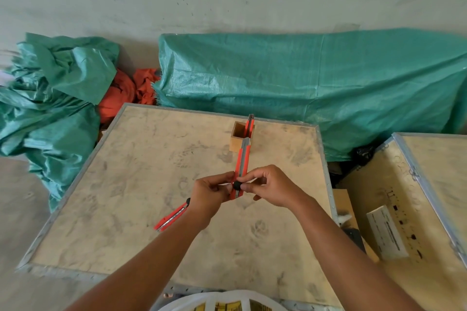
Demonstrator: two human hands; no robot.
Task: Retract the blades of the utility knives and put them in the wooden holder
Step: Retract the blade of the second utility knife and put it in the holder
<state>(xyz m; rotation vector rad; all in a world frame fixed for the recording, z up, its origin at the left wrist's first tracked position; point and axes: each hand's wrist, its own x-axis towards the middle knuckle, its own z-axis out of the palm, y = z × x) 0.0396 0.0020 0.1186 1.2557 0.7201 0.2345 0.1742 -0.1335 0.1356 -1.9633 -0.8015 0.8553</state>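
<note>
Left of centre, a spare knife (172, 217) lies flat on the tabletop (126, 184), untouched, its blade state too small to tell. At centre, the left hand (208, 197) has its grip closed around the lower body of the held knife (241, 169), which points up the frame. The right hand (271, 188) pinches the black slider knob (237, 185). Above, the wooden holder (241, 139) already has one knife (250, 122) standing in it. The grey blade tip seems extended, so a slipping thumb could jerk the slider, and the left fingers near the track risk a nick
</note>
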